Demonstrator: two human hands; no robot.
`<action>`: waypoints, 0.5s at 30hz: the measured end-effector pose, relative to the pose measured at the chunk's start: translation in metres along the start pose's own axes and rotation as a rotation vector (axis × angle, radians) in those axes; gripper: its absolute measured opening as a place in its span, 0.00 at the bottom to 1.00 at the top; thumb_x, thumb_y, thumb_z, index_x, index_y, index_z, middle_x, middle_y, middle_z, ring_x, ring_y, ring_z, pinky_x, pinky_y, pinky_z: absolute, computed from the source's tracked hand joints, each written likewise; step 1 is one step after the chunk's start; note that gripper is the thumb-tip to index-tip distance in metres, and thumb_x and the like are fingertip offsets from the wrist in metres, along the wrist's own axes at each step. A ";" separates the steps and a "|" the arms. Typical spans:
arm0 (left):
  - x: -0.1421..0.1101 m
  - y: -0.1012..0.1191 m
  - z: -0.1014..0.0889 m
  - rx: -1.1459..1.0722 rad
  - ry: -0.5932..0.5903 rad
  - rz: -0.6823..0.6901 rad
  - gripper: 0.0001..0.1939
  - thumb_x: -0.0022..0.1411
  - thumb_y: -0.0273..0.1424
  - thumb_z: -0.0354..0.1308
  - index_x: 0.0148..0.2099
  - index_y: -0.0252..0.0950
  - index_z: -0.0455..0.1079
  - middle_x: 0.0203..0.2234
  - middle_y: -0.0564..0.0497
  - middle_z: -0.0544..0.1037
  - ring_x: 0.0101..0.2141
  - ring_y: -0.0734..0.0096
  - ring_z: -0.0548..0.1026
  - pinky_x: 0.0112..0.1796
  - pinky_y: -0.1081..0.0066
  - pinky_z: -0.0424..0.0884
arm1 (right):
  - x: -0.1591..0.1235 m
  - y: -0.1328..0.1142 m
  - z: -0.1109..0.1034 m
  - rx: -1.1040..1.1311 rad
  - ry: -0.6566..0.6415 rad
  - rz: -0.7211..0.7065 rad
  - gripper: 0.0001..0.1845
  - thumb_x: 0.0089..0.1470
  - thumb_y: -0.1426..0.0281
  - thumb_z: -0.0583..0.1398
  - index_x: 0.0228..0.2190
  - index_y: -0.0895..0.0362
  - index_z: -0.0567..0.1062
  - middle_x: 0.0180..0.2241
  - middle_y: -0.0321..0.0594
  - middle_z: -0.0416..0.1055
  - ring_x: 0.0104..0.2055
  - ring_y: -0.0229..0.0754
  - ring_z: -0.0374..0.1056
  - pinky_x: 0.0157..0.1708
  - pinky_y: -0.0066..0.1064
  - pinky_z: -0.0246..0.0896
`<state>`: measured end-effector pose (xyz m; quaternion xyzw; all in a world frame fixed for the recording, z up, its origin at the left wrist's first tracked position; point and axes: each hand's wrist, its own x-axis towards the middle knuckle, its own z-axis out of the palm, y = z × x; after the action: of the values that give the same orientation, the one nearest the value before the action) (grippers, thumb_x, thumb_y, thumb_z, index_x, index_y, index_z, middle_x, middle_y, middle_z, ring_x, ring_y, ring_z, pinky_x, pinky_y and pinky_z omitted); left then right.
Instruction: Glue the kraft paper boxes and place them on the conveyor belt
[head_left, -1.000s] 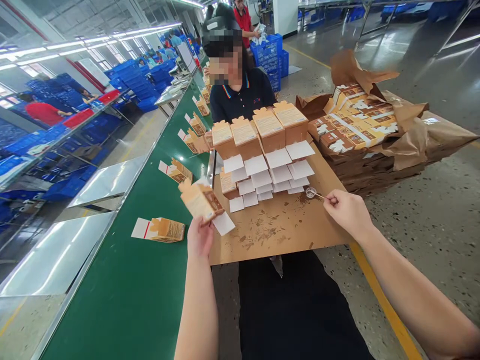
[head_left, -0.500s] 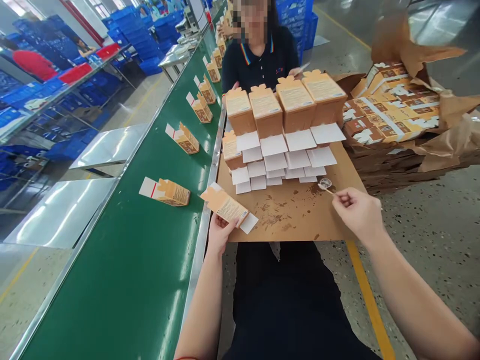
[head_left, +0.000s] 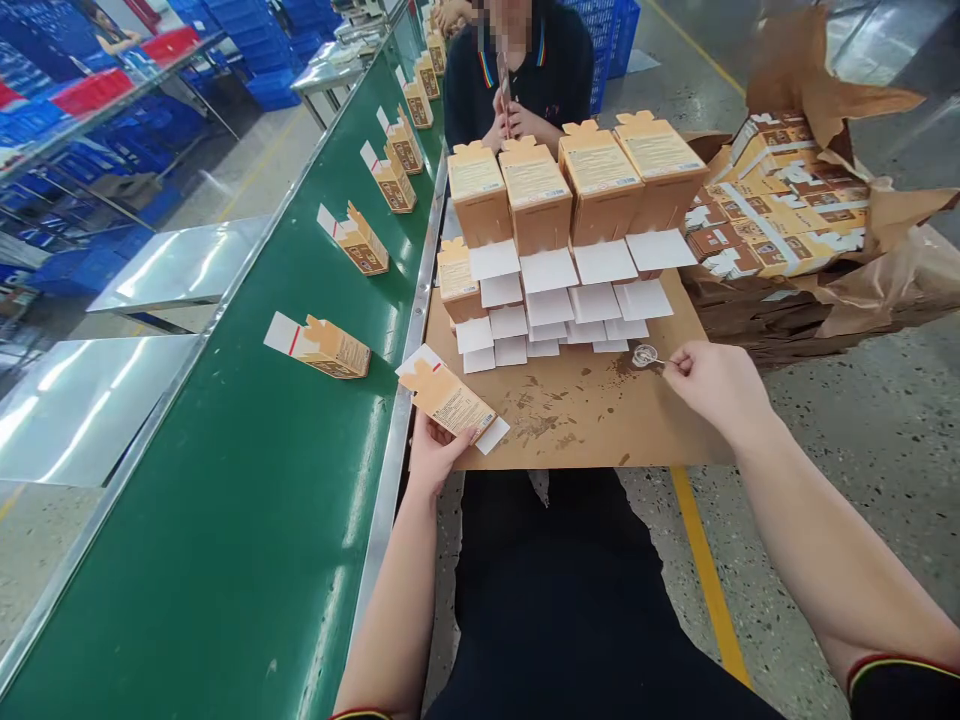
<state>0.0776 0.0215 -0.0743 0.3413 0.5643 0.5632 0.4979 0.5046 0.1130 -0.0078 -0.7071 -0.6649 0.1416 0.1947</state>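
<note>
My left hand (head_left: pixel 433 452) grips a small orange carton (head_left: pixel 451 399) with white flaps, lying tilted at the near left edge of a brown cardboard board (head_left: pixel 585 420). My right hand (head_left: pixel 718 380) is closed in a pinch on a thin stick with a small clear round end (head_left: pixel 645 355) that rests on the board. Beyond them several upright orange cartons (head_left: pixel 574 185) stand in stepped rows with white flaps hanging forward.
A green conveyor belt (head_left: pixel 247 520) runs along the left, carrying several folded cartons (head_left: pixel 330 347). A co-worker in a dark shirt (head_left: pixel 525 80) sits across the board. Flat carton blanks in torn brown paper (head_left: pixel 787 215) lie at the right. Blue crates fill the back left.
My left hand has lowered the carton from upright over the belt edge down onto the board's near left corner. The right hand stays pinched on the stick. The view has tilted downward.
</note>
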 end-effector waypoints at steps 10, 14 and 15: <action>-0.004 -0.006 0.000 0.006 -0.002 0.002 0.45 0.45 0.39 0.88 0.62 0.42 0.73 0.58 0.40 0.84 0.61 0.46 0.83 0.64 0.48 0.78 | -0.014 -0.008 -0.009 0.036 0.123 -0.036 0.12 0.56 0.75 0.66 0.24 0.49 0.74 0.23 0.40 0.75 0.28 0.45 0.70 0.31 0.38 0.66; -0.005 -0.007 0.004 -0.010 0.011 -0.004 0.45 0.44 0.39 0.88 0.62 0.43 0.73 0.59 0.40 0.83 0.61 0.47 0.82 0.64 0.50 0.77 | -0.066 -0.040 0.024 0.346 0.109 -0.176 0.07 0.63 0.65 0.64 0.34 0.51 0.82 0.29 0.40 0.80 0.28 0.44 0.75 0.30 0.38 0.74; -0.005 -0.007 0.005 -0.014 0.026 0.001 0.45 0.44 0.39 0.88 0.61 0.43 0.73 0.59 0.40 0.83 0.61 0.47 0.82 0.64 0.51 0.77 | -0.080 -0.052 0.040 0.421 0.041 -0.232 0.10 0.66 0.64 0.62 0.34 0.51 0.83 0.28 0.40 0.80 0.28 0.44 0.75 0.28 0.37 0.74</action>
<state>0.0852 0.0178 -0.0799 0.3307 0.5667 0.5718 0.4925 0.4343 0.0391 -0.0240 -0.5723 -0.6935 0.2393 0.3664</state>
